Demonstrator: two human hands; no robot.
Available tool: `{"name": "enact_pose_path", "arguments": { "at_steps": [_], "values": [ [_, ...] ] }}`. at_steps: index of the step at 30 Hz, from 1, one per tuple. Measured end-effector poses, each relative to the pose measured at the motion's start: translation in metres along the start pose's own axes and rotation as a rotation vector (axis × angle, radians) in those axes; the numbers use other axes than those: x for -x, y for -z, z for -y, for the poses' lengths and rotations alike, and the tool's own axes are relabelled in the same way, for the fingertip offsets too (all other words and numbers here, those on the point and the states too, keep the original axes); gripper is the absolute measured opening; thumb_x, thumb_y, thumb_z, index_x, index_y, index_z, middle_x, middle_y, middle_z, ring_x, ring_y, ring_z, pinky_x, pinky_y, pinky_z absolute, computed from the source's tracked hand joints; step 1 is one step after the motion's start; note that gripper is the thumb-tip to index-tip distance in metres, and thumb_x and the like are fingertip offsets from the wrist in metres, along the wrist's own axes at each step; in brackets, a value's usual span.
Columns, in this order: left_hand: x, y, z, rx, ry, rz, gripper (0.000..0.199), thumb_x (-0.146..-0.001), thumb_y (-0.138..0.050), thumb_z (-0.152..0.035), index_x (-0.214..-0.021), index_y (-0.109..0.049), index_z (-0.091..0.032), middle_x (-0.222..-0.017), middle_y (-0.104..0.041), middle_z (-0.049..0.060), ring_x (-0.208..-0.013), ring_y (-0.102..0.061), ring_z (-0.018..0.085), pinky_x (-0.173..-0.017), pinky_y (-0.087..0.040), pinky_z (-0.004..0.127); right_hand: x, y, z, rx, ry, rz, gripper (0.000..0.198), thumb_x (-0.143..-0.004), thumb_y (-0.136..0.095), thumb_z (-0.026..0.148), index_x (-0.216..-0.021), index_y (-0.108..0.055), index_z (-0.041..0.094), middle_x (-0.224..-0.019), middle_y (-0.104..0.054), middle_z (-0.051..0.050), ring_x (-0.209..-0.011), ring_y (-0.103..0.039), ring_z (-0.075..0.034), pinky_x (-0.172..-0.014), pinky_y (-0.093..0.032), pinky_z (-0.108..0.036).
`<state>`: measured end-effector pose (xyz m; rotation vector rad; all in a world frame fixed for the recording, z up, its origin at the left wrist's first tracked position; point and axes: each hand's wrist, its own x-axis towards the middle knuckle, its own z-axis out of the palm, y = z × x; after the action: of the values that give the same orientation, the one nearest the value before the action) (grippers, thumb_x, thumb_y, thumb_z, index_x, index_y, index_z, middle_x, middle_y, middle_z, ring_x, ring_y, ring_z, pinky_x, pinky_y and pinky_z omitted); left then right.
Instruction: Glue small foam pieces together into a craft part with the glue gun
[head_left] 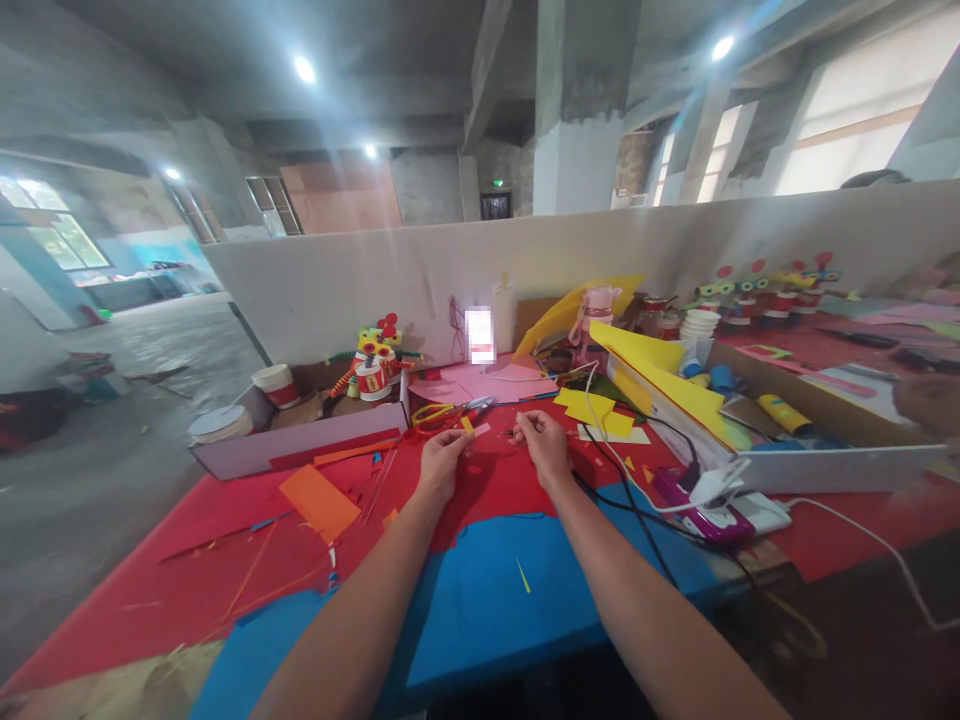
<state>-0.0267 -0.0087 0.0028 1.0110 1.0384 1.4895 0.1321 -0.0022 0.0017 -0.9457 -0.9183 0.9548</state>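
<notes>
"So, how's the grip?"
"My left hand (444,460) pinches a small yellow slip (468,425) at its one o'clock, over the red surface (487,480). My right hand (545,447) has its fingertips drawn together; I can't tell whether they grip anything."
"And around that?"
"Scissors (456,408) at my left's twelve o'clock, orange paper (321,502) at its nine, yellow sheets (600,413) at my right's two."

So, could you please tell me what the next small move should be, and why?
Perhaps bring the right hand across to the yellow piece: the left hand seems to pinch it, while the right is raised apart from it, with the red sheet showing between the two.
</notes>
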Motion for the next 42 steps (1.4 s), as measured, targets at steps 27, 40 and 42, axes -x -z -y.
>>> {"name": "enact_pose_path", "arguments": {
  "at_steps": [27,40,42],
  "values": [
    [0.012,-0.004,-0.014,0.254,0.183,0.139,0.032,-0.05,-0.087,-0.031,-0.065,-0.066,-0.013,-0.056,-0.061,0.0,-0.049,-0.053,0.007,-0.049,-0.041,0.018,0.026,-0.037,-0.009,-0.275,-0.327,0.299,0.033,-0.058,-0.079,0.045,-0.076,-0.064,0.022,-0.062,-0.06,0.003,-0.057,-0.057,-0.013,-0.059,-0.049,-0.027],
    [0.012,-0.005,-0.006,0.139,0.216,0.129,0.032,-0.054,-0.086,-0.031,-0.071,-0.067,-0.012,-0.058,-0.064,0.002,-0.048,-0.057,0.011,-0.048,-0.047,0.024,0.028,-0.022,-0.009,-0.542,-0.502,0.328,0.035,-0.058,-0.087,0.033,-0.082,-0.067,0.019,-0.072,-0.068,0.002,-0.063,-0.061,-0.009,-0.067,-0.052,-0.022],
    [0.013,-0.006,-0.006,0.132,0.215,0.111,0.032,-0.053,-0.086,-0.032,-0.071,-0.068,-0.011,-0.058,-0.064,0.002,-0.048,-0.057,0.011,-0.048,-0.047,0.023,0.027,-0.021,-0.008,-0.532,-0.506,0.325,0.036,-0.056,-0.088,0.033,-0.083,-0.067,0.019,-0.072,-0.068,0.002,-0.063,-0.061,-0.008,-0.067,-0.052,-0.022]
  ]
}}
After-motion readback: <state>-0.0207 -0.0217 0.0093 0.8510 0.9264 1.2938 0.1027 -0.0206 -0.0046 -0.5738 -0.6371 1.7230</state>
